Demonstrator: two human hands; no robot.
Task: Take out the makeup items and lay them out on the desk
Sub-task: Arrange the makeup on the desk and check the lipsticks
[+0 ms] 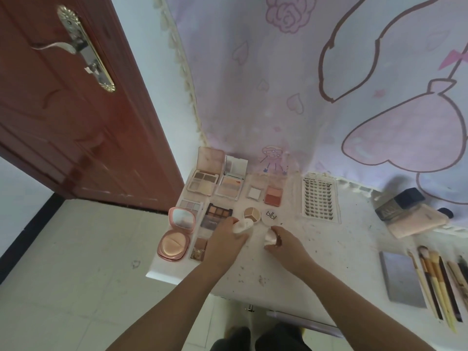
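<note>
My left hand [225, 240] grips a small white jar [242, 227] near the middle of the white desk [316, 252]. To its right, my right hand [285, 240] holds a pale round lid or cap [270, 236], apart from the jar. Several open makeup items lie in rows beyond my hands: a pink cushion compact [176, 233], a dark eyeshadow palette [217, 215], a round three-shade pot [252, 214], a white round lid marked with letters [271, 217], a blush palette [273, 196] and two open palettes [203, 182] at the back.
A false-lash card [319, 200] lies right of the rows. A dark bottle [400, 202] and pink pouch [415, 221] sit far right, with several brushes [438, 282] and a grey flat case [402, 281] near the front edge. A red door [76, 122] stands left; a pink cloth [316, 84] hangs behind.
</note>
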